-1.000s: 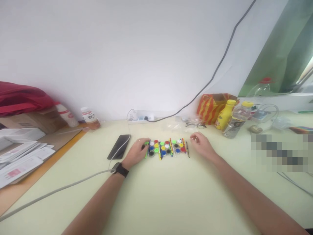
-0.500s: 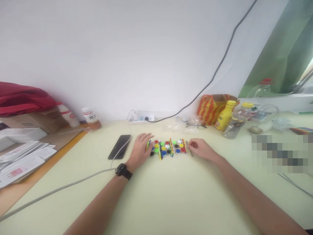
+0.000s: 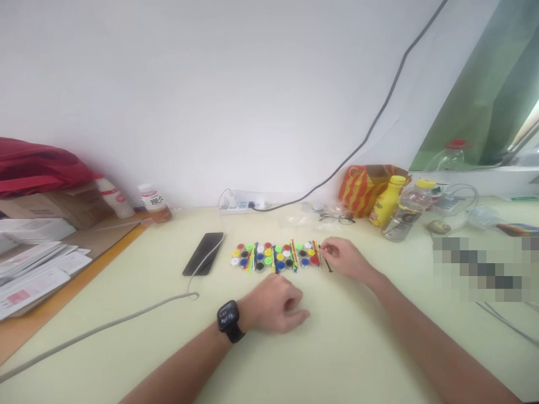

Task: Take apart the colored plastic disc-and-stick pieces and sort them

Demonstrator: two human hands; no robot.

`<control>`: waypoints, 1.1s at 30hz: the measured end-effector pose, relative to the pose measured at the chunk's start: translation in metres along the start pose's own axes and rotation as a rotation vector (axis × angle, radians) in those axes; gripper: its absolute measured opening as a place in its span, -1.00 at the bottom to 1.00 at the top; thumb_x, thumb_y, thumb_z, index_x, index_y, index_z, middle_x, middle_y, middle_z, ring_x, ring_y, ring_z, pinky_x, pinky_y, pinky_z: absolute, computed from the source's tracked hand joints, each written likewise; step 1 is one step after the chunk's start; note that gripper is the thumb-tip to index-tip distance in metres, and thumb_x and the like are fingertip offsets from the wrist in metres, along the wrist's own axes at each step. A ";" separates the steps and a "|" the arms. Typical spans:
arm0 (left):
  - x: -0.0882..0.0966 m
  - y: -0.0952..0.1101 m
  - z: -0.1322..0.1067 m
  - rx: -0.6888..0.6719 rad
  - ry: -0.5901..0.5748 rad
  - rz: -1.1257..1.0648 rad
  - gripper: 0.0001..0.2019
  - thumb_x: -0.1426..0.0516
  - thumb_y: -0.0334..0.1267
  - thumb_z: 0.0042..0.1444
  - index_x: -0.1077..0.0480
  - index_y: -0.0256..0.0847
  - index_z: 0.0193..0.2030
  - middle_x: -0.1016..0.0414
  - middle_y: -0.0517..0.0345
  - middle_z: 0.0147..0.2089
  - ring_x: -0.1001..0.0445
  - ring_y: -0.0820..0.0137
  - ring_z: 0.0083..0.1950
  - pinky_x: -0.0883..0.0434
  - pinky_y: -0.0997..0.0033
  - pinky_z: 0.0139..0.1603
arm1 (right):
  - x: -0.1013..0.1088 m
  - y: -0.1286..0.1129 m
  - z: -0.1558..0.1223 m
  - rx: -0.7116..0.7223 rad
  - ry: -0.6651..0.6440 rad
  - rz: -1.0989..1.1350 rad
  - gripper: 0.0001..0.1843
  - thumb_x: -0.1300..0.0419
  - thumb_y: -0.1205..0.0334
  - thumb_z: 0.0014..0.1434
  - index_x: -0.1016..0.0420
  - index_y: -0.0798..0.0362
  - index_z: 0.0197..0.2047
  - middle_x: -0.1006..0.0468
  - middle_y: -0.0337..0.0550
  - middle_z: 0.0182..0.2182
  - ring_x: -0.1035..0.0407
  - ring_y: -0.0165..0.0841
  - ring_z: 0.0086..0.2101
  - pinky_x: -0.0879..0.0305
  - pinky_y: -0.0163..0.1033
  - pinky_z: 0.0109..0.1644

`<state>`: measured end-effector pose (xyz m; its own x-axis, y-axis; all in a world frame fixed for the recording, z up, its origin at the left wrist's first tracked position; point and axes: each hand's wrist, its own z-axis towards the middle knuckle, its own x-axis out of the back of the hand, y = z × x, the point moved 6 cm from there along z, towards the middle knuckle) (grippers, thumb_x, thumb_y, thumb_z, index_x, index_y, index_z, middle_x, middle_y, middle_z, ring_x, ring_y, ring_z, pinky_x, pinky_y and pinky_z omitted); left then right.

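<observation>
My right hand (image 3: 339, 255) is closed in a pinch at the right end of a row of small round coloured pieces (image 3: 267, 255). A thin black strip (image 3: 328, 266) runs down from its fingertips beside the row. The round pieces are red, yellow, green, blue, white and black, set in groups. Between the groups lie bundles of thin coloured strips (image 3: 293, 256). Just in front of the row, my left hand (image 3: 275, 306) rests near the table with its fingers curled in a loose fist, thumb out, nothing visible in it. A black watch (image 3: 228, 315) is on that wrist.
A black phone (image 3: 204, 253) with a cable lies left of the row. Behind are a power strip (image 3: 242, 205), glasses (image 3: 338, 218), a striped bag (image 3: 357, 188) and bottles (image 3: 387, 202). White packets (image 3: 37, 269) and a labelled bottle (image 3: 155, 203) stand left.
My left hand has left the row's left end, moved right and toward me, and curled its fingers. The left groups of round pieces now show. The right hand stays almost in place.
</observation>
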<state>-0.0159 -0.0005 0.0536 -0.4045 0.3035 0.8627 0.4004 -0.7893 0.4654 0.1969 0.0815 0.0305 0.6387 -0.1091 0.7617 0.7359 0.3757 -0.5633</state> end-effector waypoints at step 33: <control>0.018 -0.013 -0.029 0.064 0.342 -0.004 -0.70 -0.14 0.00 0.25 -0.18 -0.13 -0.31 -0.25 0.21 -0.41 -0.22 0.37 -0.42 -0.18 0.33 -0.37 | -0.042 -0.101 -0.057 0.267 -0.245 0.134 -0.72 -0.04 0.16 0.42 -0.54 -0.03 -0.23 -0.62 -0.17 -0.32 -0.46 -0.30 -0.32 -0.31 -0.24 -0.23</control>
<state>-0.0521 -0.0009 0.0571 -0.6541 0.1010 0.7496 0.4449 -0.7501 0.4893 0.1084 -0.0045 0.0371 0.6291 0.1680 0.7590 0.5445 0.6016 -0.5845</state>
